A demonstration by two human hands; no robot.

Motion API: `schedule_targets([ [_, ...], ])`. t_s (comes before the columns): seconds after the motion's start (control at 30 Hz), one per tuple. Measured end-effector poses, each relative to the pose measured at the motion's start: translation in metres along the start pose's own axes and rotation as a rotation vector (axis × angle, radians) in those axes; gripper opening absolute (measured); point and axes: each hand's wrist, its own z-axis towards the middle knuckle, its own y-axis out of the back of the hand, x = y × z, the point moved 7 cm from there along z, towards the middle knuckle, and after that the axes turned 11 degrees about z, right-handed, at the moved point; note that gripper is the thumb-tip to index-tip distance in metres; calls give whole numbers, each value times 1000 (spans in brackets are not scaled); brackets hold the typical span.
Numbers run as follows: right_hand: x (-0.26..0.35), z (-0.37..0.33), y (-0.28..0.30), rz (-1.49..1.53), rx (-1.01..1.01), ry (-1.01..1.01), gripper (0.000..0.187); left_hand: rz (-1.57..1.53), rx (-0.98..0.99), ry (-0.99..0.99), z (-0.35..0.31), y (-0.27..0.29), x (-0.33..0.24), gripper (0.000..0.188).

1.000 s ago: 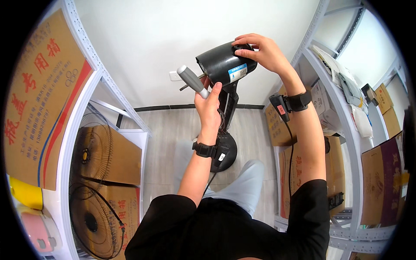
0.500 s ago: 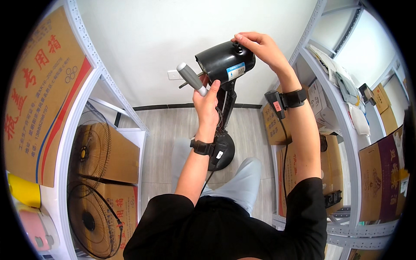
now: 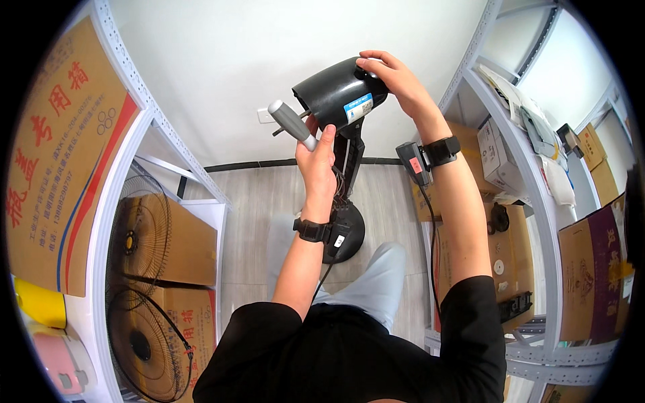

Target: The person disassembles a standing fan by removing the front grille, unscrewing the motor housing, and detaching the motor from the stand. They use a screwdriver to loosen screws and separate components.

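A black fan motor housing (image 3: 338, 87) with a blue and white label sits tilted atop a black stand, its metal shaft (image 3: 280, 131) jutting out at the left. My left hand (image 3: 316, 161) is closed around a screwdriver (image 3: 290, 122) with a grey handle pointing up and left; its blade is hidden. The left thumb lies against the housing's lower edge, while the other fingers are mostly out of sight. My right hand (image 3: 396, 79) grips the rear end of the housing from above. Below hang loose wires (image 3: 341, 188), over the round black base (image 3: 348, 235).
Two wire fan grilles (image 3: 138, 221) with a black fan guard rim lean at the left shelf, beside cardboard boxes (image 3: 178, 235). On the right rack's lower box lie a black knob-like part (image 3: 498, 218) and a white ring (image 3: 498, 267). A white wall (image 3: 235, 67) stands ahead.
The motor housing has tipped slightly left and up, with my right hand moving left along with it. My left hand still holds the screwdriver and has barely shifted.
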Motion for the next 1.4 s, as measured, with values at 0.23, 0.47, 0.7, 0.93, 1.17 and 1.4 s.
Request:
schedule_targets([
  [0.23,-5,-3,-3,95,-2,-59,51,-7,-2,-5,1,-2,-1,61],
  [0.47,-4,-1,-4,103,-10,-12,60,-6,2,-18,1,-4,-3,55],
  [0.7,-8,1,-6,103,-1,-16,57,133,-261,-123,-20,3,-10,41],
  [0.93,-6,-4,-4,140,7,-25,52,217,-341,-132,-21,5,-17,22],
  [1.17,15,-15,-2,68,-93,18,45,121,-302,-182,-9,7,-27,22],
  [1.4,-1,-2,13,57,-91,38,44,246,-160,-164,0,-12,-43,25],
])
